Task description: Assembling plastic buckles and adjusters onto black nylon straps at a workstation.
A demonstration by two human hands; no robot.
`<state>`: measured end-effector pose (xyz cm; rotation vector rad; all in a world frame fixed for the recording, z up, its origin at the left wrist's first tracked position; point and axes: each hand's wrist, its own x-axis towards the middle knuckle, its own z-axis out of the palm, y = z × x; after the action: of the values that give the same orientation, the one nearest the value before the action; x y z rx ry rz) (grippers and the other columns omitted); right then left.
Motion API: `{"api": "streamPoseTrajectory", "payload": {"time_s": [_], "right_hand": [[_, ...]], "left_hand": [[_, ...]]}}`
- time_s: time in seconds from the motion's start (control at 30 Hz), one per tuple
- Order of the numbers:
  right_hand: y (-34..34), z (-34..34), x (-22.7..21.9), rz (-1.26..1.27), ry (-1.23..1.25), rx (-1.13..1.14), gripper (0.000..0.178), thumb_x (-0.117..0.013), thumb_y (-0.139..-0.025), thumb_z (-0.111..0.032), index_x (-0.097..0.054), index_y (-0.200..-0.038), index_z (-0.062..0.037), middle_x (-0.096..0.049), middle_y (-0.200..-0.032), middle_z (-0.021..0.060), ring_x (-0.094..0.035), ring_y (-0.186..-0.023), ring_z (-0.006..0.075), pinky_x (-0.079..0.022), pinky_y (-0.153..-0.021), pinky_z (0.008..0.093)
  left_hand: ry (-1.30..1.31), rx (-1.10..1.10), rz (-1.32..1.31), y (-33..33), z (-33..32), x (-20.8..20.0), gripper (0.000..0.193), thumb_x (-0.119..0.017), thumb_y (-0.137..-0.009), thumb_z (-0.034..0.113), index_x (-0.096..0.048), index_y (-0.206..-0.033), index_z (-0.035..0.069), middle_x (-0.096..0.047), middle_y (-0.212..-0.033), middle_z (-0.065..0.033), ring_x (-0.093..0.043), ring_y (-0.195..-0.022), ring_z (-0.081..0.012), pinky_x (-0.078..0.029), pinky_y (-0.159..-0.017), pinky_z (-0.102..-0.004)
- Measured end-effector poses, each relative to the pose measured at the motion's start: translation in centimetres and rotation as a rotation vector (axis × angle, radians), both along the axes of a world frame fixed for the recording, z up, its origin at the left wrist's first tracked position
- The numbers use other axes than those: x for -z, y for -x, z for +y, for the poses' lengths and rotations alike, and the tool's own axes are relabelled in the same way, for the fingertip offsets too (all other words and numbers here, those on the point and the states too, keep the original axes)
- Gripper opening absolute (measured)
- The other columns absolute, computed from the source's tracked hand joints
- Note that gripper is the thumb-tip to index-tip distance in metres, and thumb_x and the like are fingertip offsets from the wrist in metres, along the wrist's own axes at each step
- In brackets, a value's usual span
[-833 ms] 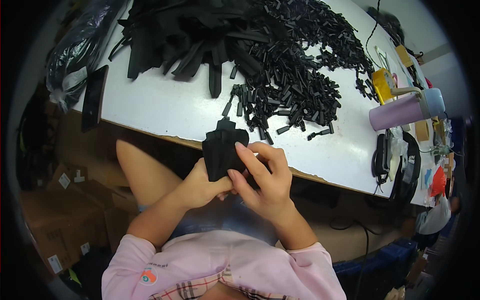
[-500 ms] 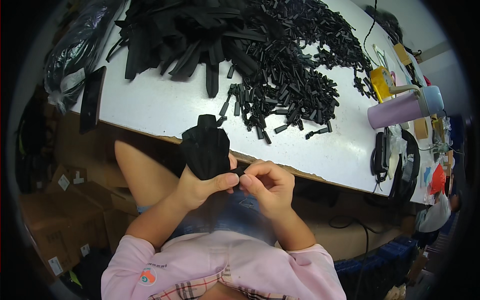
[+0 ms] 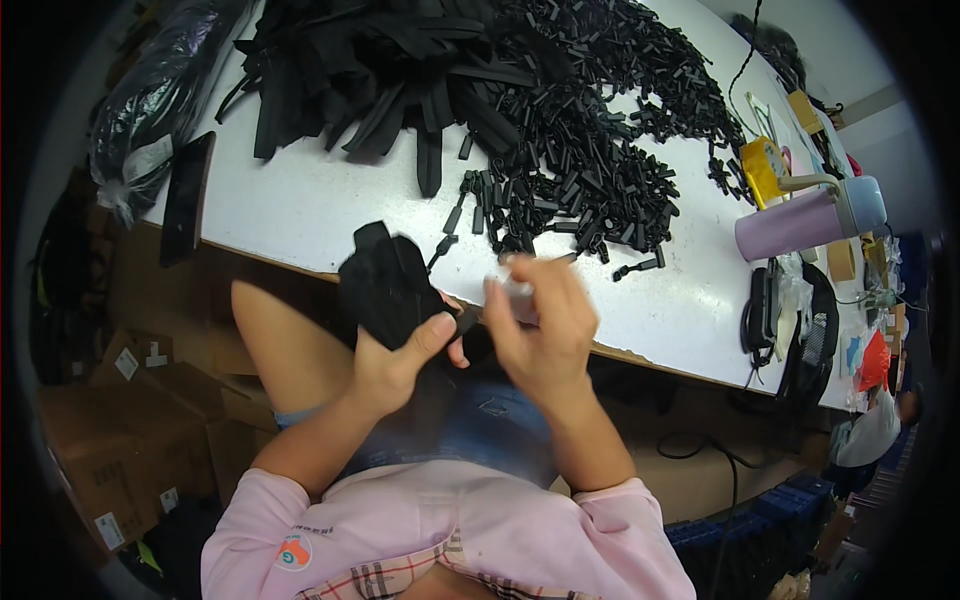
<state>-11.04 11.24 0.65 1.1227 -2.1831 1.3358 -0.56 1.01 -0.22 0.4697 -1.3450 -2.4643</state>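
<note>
My left hand [image 3: 395, 368] is closed around a bundle of black zipper strips [image 3: 385, 285], held upright just off the table's front edge. The thumb presses near the strips' lower end, where a short dark end pokes out toward the right. My right hand [image 3: 550, 320] is over the table edge, its fingertips at the near rim of a large pile of black zipper sliders with pulls [image 3: 590, 190]. Motion smears those fingers, so whether they hold a slider is unclear. A few loose sliders [image 3: 442, 250] lie between the two hands.
A heap of black zipper strips [image 3: 370, 70] lies at the back left of the white table [image 3: 280, 200]. A phone-like dark slab [image 3: 187, 200] sits on the left edge. On the right are a lilac tumbler [image 3: 790, 233], yellow tape [image 3: 762, 168] and a black bag [image 3: 810, 330].
My right hand has left the strip ends beside my left hand and moved up and forward to the slider pile. The bundle in my left hand has tilted and shifted slightly left.
</note>
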Motion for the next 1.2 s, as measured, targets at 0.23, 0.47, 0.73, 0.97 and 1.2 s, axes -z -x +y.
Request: {"api": "streamPoseTrajectory", "payload": {"time_s": [0.23, 0.47, 0.73, 0.97, 1.2], "right_hand": [[3.0, 0.2, 0.1, 0.120, -0.232, 0.032, 0.016, -0.060, -0.061, 0.002, -0.054, -0.074, -0.0035, -0.053, -0.074, 0.0083, -0.050, -0.061, 0.0235, -0.041, -0.053, 0.0286], [-0.1, 2.4, 0.2, -0.860, 0.355, -0.569, 0.019, -0.054, -0.069, 0.012, -0.057, -0.086, 0.0054, -0.058, -0.075, 0.0116, -0.057, -0.075, 0.0178, -0.046, -0.069, 0.0266], [0.1, 3.0, 0.7, -0.640, 0.374, -0.620, 0.018, -0.054, -0.068, 0.012, -0.059, -0.084, 0.0045, -0.061, -0.083, 0.0146, -0.057, -0.075, 0.0186, -0.045, -0.068, 0.0258], [0.4, 3.4, 0.9, -0.767, 0.375, -0.697, 0.019, -0.053, -0.068, 0.013, -0.059, -0.084, 0.0042, -0.057, -0.086, 0.0124, -0.055, -0.077, 0.0159, -0.044, -0.068, 0.0242], [-0.3, 3.0, 0.5, -0.712, 0.292, -0.598, 0.018, -0.055, -0.068, 0.009, -0.059, -0.084, 0.0030, -0.055, -0.081, 0.0108, -0.053, -0.074, 0.0145, -0.042, -0.066, 0.0221]], "left_hand": [[-0.148, 0.068, -0.138, 0.6, -0.5, -0.9, 0.022, -0.059, -0.076, 0.011, -0.049, -0.091, -0.001, -0.052, -0.077, -0.0064, -0.052, -0.060, -0.0133, -0.048, -0.053, -0.0262], [-0.190, 0.258, -0.179, 0.5, -0.6, -1.2, 0.024, -0.063, -0.072, 0.010, -0.050, -0.091, 0.001, -0.052, -0.078, -0.0045, -0.052, -0.063, -0.0116, -0.045, -0.051, -0.0231], [-0.238, 0.274, -0.227, 0.6, 0.0, -1.2, 0.027, -0.064, -0.070, 0.006, -0.050, -0.094, 0.005, -0.050, -0.085, -0.0006, -0.047, -0.080, -0.0077, -0.038, -0.073, -0.0217], [-0.116, 0.292, -0.125, 0.8, 0.2, -0.9, 0.027, -0.063, -0.071, 0.006, -0.050, -0.094, 0.004, -0.051, -0.085, -0.0007, -0.048, -0.078, -0.0075, -0.039, -0.069, -0.0211], [0.064, 0.126, -0.073, 0.7, 0.6, -0.6, 0.022, -0.062, -0.073, 0.009, -0.053, -0.092, 0.002, -0.052, -0.086, -0.0021, -0.048, -0.078, -0.0079, -0.040, -0.069, -0.0211]]}}
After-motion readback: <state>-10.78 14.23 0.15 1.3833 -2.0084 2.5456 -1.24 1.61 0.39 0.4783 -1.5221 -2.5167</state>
